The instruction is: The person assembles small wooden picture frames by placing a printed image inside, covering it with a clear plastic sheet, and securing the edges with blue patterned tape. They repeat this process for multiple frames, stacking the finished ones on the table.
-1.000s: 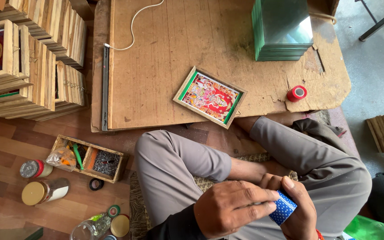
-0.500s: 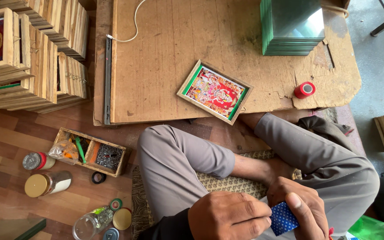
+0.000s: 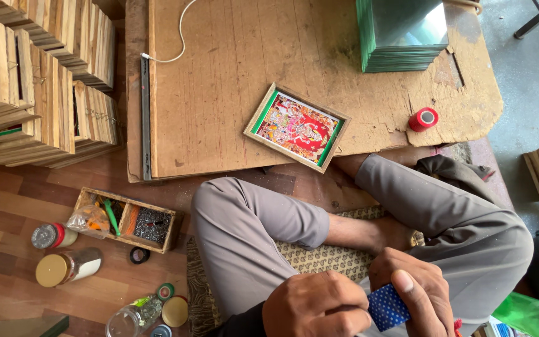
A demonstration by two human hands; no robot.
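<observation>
1. Since the earlier frames the two hands have drawn lower and closer to the body; the left hand (image 3: pixel 316 307) and right hand (image 3: pixel 416 293) now meet over the lap, and the view has slid down with them.
2. Both hands close on a small blue dotted packet (image 3: pixel 387 307), the left hand's grip curled over its near end, the right's fingers wrapped around the far end with the thumb on top.
3. The packet sits between the hands, above the crossed legs and woven mat (image 3: pixel 325 256), so the work is in the lap, not on the desk.
4. Well beyond the grip, a framed picture (image 3: pixel 297 128) lies untouched on the wooden desk (image 3: pixel 219 93); a red tape roll (image 3: pixel 423 118) stands farther right.
</observation>
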